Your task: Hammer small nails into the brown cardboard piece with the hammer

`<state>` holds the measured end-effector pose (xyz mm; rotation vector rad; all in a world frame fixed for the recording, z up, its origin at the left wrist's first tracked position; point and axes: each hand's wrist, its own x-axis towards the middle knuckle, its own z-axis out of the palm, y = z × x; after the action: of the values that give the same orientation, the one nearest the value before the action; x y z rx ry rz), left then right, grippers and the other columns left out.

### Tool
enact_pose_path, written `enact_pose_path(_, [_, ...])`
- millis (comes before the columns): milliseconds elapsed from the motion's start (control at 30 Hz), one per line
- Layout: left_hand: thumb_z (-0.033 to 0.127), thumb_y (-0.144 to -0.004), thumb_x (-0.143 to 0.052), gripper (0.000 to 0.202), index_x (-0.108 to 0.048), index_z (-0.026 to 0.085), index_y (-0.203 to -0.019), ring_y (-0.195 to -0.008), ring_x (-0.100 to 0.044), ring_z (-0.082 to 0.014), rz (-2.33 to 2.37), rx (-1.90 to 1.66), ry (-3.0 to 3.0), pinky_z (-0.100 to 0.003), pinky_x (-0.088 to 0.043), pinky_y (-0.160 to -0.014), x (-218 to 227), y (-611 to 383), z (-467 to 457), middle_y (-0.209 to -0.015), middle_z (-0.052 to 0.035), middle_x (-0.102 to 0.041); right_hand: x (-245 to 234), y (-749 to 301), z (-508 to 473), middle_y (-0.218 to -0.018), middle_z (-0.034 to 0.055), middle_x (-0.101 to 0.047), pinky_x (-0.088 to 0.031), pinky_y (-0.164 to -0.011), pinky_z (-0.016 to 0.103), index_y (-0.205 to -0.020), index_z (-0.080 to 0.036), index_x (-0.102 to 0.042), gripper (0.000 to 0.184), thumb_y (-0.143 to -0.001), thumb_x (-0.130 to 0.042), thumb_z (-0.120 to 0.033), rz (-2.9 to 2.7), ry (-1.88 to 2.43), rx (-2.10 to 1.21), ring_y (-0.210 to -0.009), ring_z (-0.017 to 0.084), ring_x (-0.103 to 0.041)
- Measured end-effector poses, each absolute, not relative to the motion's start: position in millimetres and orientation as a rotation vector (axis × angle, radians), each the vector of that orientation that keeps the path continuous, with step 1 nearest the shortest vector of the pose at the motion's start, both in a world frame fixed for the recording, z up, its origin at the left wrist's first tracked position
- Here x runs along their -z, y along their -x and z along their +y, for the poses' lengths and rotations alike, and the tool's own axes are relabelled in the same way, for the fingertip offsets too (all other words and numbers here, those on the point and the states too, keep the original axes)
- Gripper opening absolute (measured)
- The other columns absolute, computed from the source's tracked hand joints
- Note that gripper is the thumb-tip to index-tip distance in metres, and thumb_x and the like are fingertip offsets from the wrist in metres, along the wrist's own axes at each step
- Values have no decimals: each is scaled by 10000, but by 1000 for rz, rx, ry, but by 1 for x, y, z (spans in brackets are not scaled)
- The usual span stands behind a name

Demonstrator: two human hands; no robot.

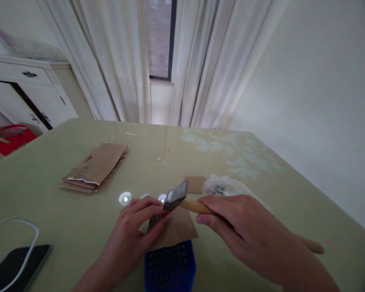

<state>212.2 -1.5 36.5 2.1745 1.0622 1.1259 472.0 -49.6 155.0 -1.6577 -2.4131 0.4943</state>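
Note:
My right hand (240,227) is closed around the wooden handle of a hammer (196,206), whose end sticks out past my wrist. The grey metal head is tilted just above the fingertips of my left hand (139,225). That hand is closed in a pinch over a brown cardboard sheet (180,233) with small holes. A dark piece shows between its thumb and fingers, too hidden to name. The cardboard lies over the far end of a blue block (170,269) with rows of holes or studs.
A stack of perforated brown cardboard sheets (103,164) lies left on the table (231,263). Behind the hammer are a crumpled clear plastic bag (227,186) and a small cardboard piece (196,184). A dark phone or tablet (18,267) with a white cable (33,243) is front left.

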Motion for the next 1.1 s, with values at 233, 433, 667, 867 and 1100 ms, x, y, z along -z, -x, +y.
enact_pose_path(233, [234,-964,-765,139,-842,315,-882,-831,-747,-215,1060,-1123,-2158,-295,-618,-718,-41,-215,-1,-917,-13,-797,-155,-470,-46,-870,15,-769,-408,-691,386,-944,-266,-666,306,-1153,-520,-437,-2430,1640,-472,-774,251,-717])
enact_pose_path(433, [253,-968,-767,129,-863,316,-909,-846,-787,-211,1017,-1062,-2124,-287,-665,-746,-39,-213,0,-994,-24,-820,-154,-471,-45,-872,39,-796,-418,-695,388,-949,-254,-703,282,-1130,-579,-431,-2528,1666,-493,-798,276,-745])
enact_pose_path(667, [336,-800,-964,330,-846,345,-1108,-1046,-808,-283,1081,-1016,-2107,-370,-686,-910,-33,-205,-6,-1159,-36,-820,-156,-476,-42,-858,12,-762,-415,-723,344,-931,-246,-701,315,-1154,-548,-407,-2440,1637,-586,-804,222,-704])
enact_pose_path(867, [281,-841,-919,311,-836,333,-1136,-1010,-805,-278,1087,-980,-2096,-361,-680,-878,-33,-207,-6,-1126,-42,-825,-148,-473,-37,-915,37,-815,-403,-736,364,-986,-239,-740,270,-1134,-592,-410,-2590,1648,-575,-854,263,-753])
enact_pose_path(1100, [350,-830,-937,421,-792,346,-1226,-1013,-816,-269,1132,-1043,-2132,-365,-683,-887,-25,-205,-6,-1136,-24,-840,-146,-475,-31,-898,35,-811,-395,-727,357,-961,-236,-727,288,-1141,-587,-411,-2602,1663,-554,-851,257,-750])
